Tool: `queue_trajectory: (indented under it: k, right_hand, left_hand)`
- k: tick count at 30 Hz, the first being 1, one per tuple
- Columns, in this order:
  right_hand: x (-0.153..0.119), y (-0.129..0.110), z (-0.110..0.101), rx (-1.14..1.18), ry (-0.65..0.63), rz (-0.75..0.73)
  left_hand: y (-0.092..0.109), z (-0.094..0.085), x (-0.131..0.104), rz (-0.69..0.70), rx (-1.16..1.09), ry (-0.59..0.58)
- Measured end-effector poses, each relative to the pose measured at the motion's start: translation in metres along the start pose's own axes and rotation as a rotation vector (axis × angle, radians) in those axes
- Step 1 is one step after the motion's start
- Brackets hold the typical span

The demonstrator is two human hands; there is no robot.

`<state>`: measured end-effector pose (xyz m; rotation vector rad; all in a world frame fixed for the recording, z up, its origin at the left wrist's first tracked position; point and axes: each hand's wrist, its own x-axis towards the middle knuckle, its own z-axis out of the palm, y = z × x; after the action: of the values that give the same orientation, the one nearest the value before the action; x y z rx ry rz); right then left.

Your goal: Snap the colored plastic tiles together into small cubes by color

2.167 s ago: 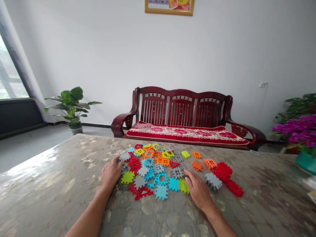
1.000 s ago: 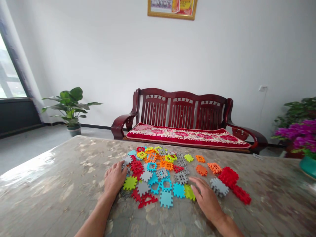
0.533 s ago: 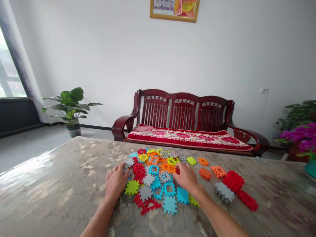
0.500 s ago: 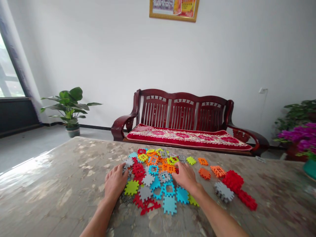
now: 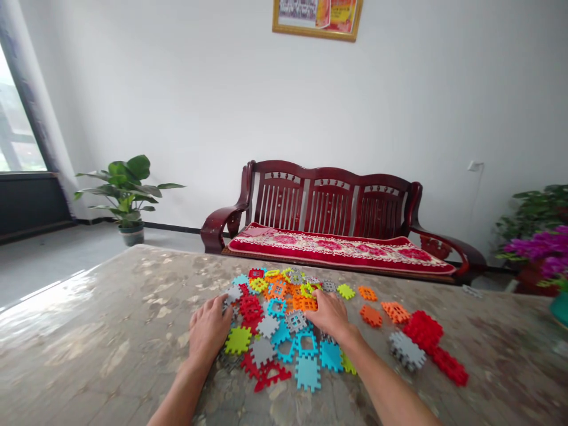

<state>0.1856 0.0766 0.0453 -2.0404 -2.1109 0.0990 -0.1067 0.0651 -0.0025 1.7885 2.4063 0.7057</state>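
Note:
A heap of flat, notched plastic interlocking tiles lies on the table in front of me. My left hand (image 5: 209,326) rests at its left edge, palm down, fingers stretched toward a grey tile (image 5: 232,294). Near it are a lime-green tile (image 5: 238,340) and a red tile (image 5: 251,308). At the heap's right side, my right hand (image 5: 329,313) reaches in, thumb and fingers apart beside orange window tiles (image 5: 302,304) and a grey window tile (image 5: 296,321). Its fingertips partly cover the tiles beneath. Closer to me lie light-blue tiles (image 5: 307,373) and a red triangular frame (image 5: 272,376).
Right of the heap are loose orange tiles (image 5: 370,316), stacked grey tiles (image 5: 407,350) and red tiles (image 5: 423,330). The patterned tablecloth (image 5: 110,331) covers the table. Beyond stands a wooden bench (image 5: 331,204). Purple flowers (image 5: 539,251) are at the far right.
The view has shifted slightly, so the tiles appear a little lower and farther right. My right hand has drawn slightly left over the orange tiles; a red bit beside its fingers no longer shows.

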Motion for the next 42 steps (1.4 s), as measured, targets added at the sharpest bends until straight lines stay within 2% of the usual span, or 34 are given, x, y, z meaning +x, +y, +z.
queue_trajectory:
  k: [10,18,25,31,36,42]
  right_hand:
    - [-0.002,-0.015,0.001,-0.074,0.039,0.028]
    - [0.002,-0.017,0.012,-0.109,0.074,0.053]
    - [0.0,-0.005,0.018,-0.081,0.085,-0.041]
    - [-0.002,0.007,0.013,-0.01,0.099,-0.123]
    - [-0.006,0.019,0.003,0.046,0.126,-0.085]
    - [-0.009,0.026,-0.003,0.041,0.082,-0.03]
  left_hand:
    - [0.0,0.0,0.0,0.009,-0.002,0.011]
    - [0.002,-0.002,-0.003,0.015,0.004,0.004]
    - [0.002,-0.002,-0.002,0.015,0.018,0.01]
    - [0.004,-0.004,-0.004,0.005,0.011,0.0]
    - [0.005,-0.005,-0.004,0.004,0.007,0.001]
    - [0.004,-0.004,-0.003,-0.002,-0.001,0.005]
